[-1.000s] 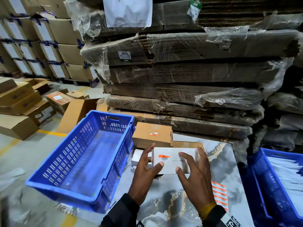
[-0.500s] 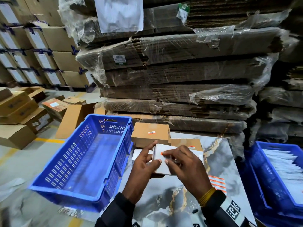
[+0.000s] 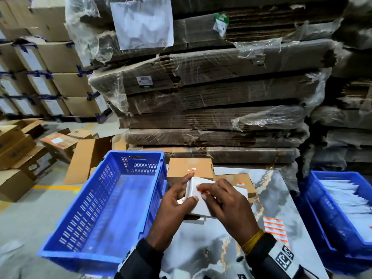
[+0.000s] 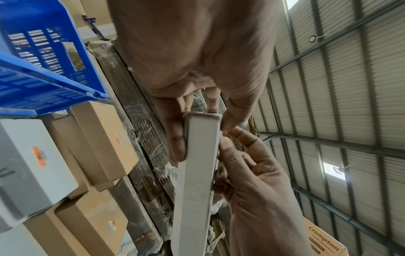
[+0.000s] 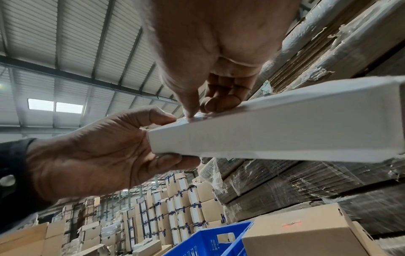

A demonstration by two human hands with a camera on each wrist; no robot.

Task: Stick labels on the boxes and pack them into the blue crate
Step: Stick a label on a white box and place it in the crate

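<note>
- Head view: white box [image 3: 198, 200] was held up just right of the blue crate [image 3: 112, 195], above the marbled table [image 3: 203, 250]. Left hand [image 3: 173, 208] gripped the box's crate-side end, thumb on top. Right hand [image 3: 225, 200] lay over the top, fingertips pressing an orange label [image 3: 202, 190]. Two brown boxes [image 3: 190, 168] sat beyond, just right of the crate's far corner; a label sheet [image 3: 274, 228] lay on the table farther right of the crate.
- Left wrist view: left hand [image 4: 197, 69] pinched the white box [image 4: 197, 173] at its end, thumb one side, fingers the other. Blue crate [image 4: 43, 69] stood beside it, with labelled brown boxes [image 4: 103, 138] against the crate.
- Right wrist view: right hand [image 5: 214, 60] had its thumb and curled fingertips pressed on the white box [image 5: 274, 128] top edge; whether they pinched it, I could not tell. Left hand [image 5: 94, 152] clasped the end, above the crate [image 5: 210, 240].
</note>
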